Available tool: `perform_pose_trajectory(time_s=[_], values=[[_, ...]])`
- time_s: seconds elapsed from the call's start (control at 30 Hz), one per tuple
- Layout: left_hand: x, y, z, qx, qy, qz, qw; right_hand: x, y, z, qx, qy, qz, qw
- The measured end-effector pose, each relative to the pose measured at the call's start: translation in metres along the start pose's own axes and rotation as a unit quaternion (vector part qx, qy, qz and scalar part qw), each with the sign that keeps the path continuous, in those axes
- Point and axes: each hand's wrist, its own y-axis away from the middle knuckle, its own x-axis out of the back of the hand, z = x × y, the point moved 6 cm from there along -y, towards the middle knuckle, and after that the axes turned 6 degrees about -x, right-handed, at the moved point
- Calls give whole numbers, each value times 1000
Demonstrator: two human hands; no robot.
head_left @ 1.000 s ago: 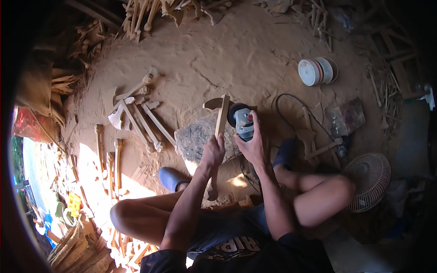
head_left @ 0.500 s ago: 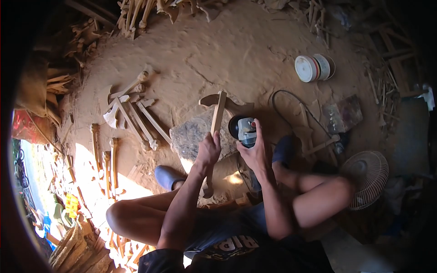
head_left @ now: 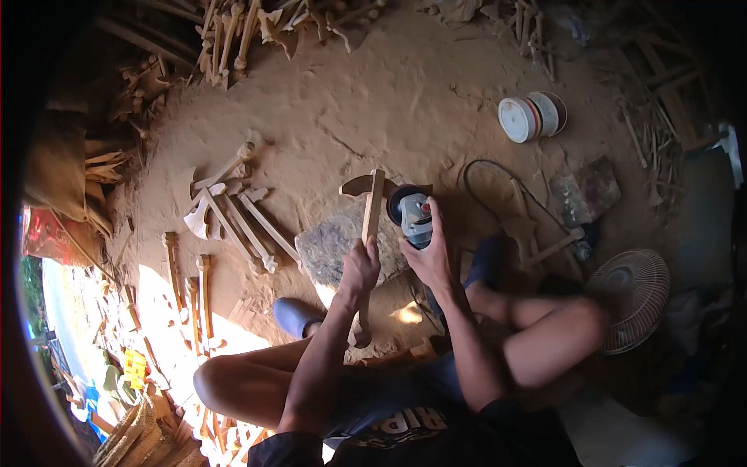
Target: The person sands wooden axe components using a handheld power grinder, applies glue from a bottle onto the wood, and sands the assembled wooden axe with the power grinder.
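Observation:
My left hand [head_left: 360, 268] is closed round the handle of a wooden axe [head_left: 373, 206], held upright over a grey stone block [head_left: 331, 241]. The knobbed lower end of the handle hangs below my fist. In my right hand [head_left: 429, 263] is a small angle grinder [head_left: 417, 222], fingers wrapped about its body. Its dark round disc lies against or just over the right part of the axe head, partly hiding it; I cannot tell whether they touch.
Several carved wooden axes [head_left: 226, 210] lie on the sandy ground at left. A white bucket [head_left: 517, 121] rests on its side at upper right. A cable [head_left: 498, 165] curves toward a stained block [head_left: 587, 191]. A round fan [head_left: 629, 300] is beside my right knee.
The grinder has moved up and left relative to the axe, so its disc now overlaps the right part of the axe head. My left hand keeps its grip, and the view has shifted slightly.

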Motion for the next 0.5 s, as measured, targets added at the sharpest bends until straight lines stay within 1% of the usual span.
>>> perform_pose_trajectory(time_s=[0.23, 0.5], values=[[-1, 3, -1, 4, 9, 7, 1000, -1, -6, -9, 13, 28, -7, 1000], [-3, 4, -3, -3, 7, 24, 1000, 3, -8, -11, -5, 49, -14, 999]])
